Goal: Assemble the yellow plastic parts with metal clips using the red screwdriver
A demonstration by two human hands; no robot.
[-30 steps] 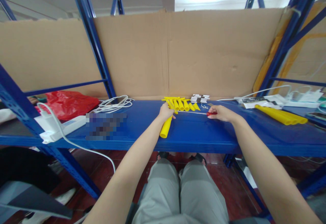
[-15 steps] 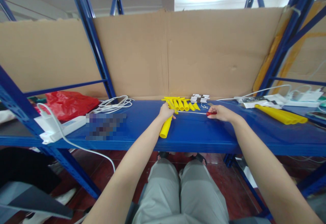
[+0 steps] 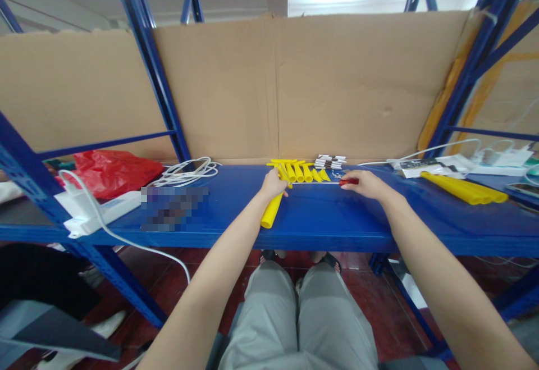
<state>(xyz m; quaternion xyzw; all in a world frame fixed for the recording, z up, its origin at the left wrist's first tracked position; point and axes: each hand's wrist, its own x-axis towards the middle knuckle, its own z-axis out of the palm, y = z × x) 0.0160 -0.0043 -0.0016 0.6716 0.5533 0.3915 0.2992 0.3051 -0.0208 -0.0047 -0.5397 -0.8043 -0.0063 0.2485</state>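
My left hand (image 3: 273,183) is closed around a yellow tube (image 3: 272,211), whose open end slants down toward the shelf's front edge. In my right hand (image 3: 365,182) I grip the red handle of a screwdriver (image 3: 347,181). Its thin metal shaft points left at the upper part of the tube; whether the tip touches, I cannot tell. Behind my hands lie several yellow tubes (image 3: 298,172) side by side, with small yellow pieces (image 3: 324,175) to their right. A stack of white strips with dark bands (image 3: 330,162) sits at the back, and tiny pale parts (image 3: 337,174) lie before it.
On the left are a red plastic bag (image 3: 115,173), a white power strip (image 3: 103,210) and a coiled white cable (image 3: 189,170). More yellow tubes (image 3: 463,189) lie right, near white adapters (image 3: 505,159). A cardboard sheet (image 3: 357,89) walls the back of the blue shelf (image 3: 328,218).
My right hand and the screwdriver have shifted slightly left and away from me. The near end of the held tube has swung a little left.
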